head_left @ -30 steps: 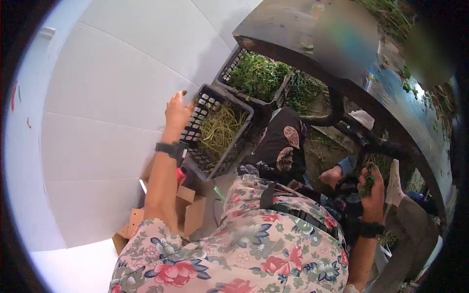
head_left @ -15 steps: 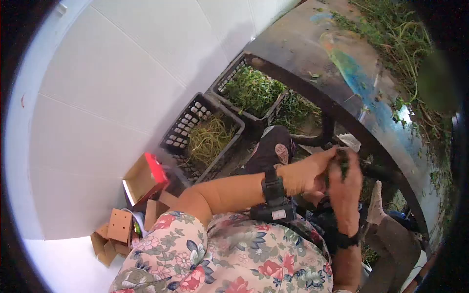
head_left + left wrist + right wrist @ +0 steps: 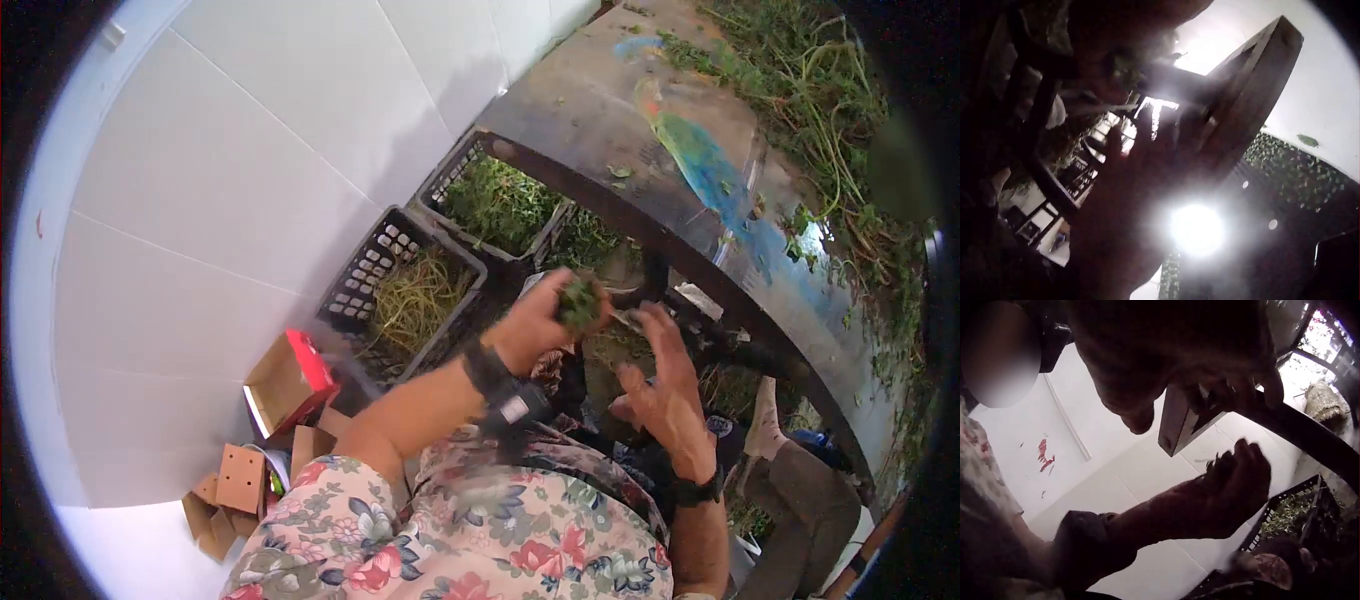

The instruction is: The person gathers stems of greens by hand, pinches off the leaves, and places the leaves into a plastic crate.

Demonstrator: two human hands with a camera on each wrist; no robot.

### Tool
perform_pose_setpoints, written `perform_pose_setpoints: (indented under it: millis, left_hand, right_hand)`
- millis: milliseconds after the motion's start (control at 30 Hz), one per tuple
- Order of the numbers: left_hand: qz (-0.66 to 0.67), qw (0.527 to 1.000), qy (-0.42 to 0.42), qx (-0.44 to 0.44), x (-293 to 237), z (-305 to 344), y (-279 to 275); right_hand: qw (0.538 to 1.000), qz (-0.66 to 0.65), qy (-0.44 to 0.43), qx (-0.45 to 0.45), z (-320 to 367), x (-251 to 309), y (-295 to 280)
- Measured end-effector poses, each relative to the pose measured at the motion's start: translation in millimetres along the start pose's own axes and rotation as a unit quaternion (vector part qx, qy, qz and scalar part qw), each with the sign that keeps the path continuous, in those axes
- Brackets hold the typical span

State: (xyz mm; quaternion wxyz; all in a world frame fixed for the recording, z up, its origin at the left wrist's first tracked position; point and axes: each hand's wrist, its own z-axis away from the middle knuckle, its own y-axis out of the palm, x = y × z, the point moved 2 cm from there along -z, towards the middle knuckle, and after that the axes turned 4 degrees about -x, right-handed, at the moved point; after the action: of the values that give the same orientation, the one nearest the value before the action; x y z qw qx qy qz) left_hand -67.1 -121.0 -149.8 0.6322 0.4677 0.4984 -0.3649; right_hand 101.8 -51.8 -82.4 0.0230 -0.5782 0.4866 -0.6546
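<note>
My left hand point(image 3: 535, 325) grips a small bunch of leafy greens point(image 3: 580, 305) in front of my lap. In the right wrist view, the same left hand point(image 3: 1235, 494) is curled around the greens point(image 3: 1217, 470), leaves poking out above. Beside it, my right hand point(image 3: 668, 395) is held apart, palm up to the side, fingers loosely extended with nothing in them. A dark crate point(image 3: 455, 345) of pale yellowish stems point(image 3: 420, 300) stands just beyond my left forearm. The left wrist view is dark and glaring, with the right hand point(image 3: 1125, 200) in silhouette.
A second crate point(image 3: 430, 195) holds leafy greens point(image 3: 505, 205) under the table. The painted table point(image 3: 640, 190), strewn with cut plants point(image 3: 830, 150), curves along the right. Cardboard boxes point(image 3: 243, 480) and a red box point(image 3: 298, 380) lie at left by the white wall point(image 3: 250, 180).
The left hand came from over the stem crate to meet the right hand. The bunch of greens, earlier in the right hand, is now in the left, and the hands have parted.
</note>
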Motion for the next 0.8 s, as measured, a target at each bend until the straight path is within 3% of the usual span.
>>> perform_pose_setpoints:
  millis: [33,67,100,133,200,267,300,400,467,633,667,800]
  left_hand:
    - [0.12,0.992,-0.003,-0.029,-6,-11,-19]
    - [0.083,0.993,0.018,-0.078,-14,-25,-43]
    - [0.043,0.99,0.035,-0.129,-22,-38,-67]
    - [-0.156,0.965,0.077,-0.194,-29,-46,-92]
    - [0.12,0.973,0.063,-0.19,-11,-46,-143]
    - [0.215,0.887,-0.095,-0.398,17,-47,-173]
    - [0.256,0.813,-0.174,-0.493,33,-44,-182]
    - [0.379,0.83,-0.203,-0.355,64,-29,-178]
    - [0.344,0.862,-0.192,-0.318,58,-20,-150]
    - [0.184,0.952,-0.18,-0.164,-4,-27,-73]
    - [0.172,0.975,-0.122,-0.063,-30,-23,-50]
    - [0.069,0.987,-0.096,0.107,-109,-10,16]
  right_hand:
    - [0.999,-0.009,0.025,0.025,2,-6,0]
    - [0.999,-0.003,0.032,0.032,5,-12,0]
    - [0.998,0.003,0.038,0.041,9,-17,2]
    - [0.998,0.008,0.043,0.05,12,-21,3]
    - [0.998,0.003,0.049,0.044,22,-21,-1]
    - [0.997,-0.017,0.064,0.033,25,-25,-6]
    - [0.996,-0.034,0.073,0.031,28,-28,-7]
    - [0.994,-0.047,0.084,0.047,32,-34,-9]
    - [0.992,-0.05,0.093,0.065,30,-33,-15]
    - [0.99,-0.089,0.096,0.053,35,-11,-57]
    - [0.991,-0.098,0.082,0.049,37,-7,-69]
    - [0.992,-0.115,0.043,0.017,41,16,-114]
